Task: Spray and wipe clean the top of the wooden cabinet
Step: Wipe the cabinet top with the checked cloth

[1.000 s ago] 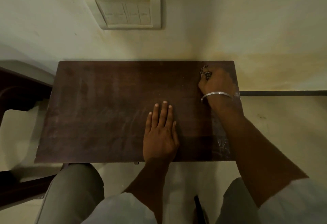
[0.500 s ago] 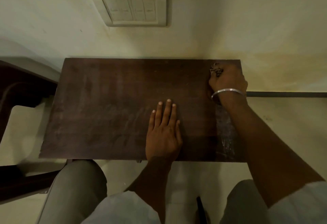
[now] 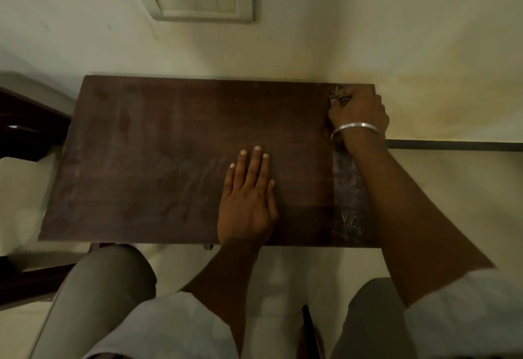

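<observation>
While left hand [image 3: 247,203] lies flat and right hand [image 3: 358,109] grips a wad [image 3: 341,98], the cabinet top [image 3: 169,160] looks streaked.

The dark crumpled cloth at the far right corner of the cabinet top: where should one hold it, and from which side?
Probably its bunched middle, from above and the near side, as the right hand grips it. The cloth lies low on the cabinet top, with the wall close behind.
</observation>
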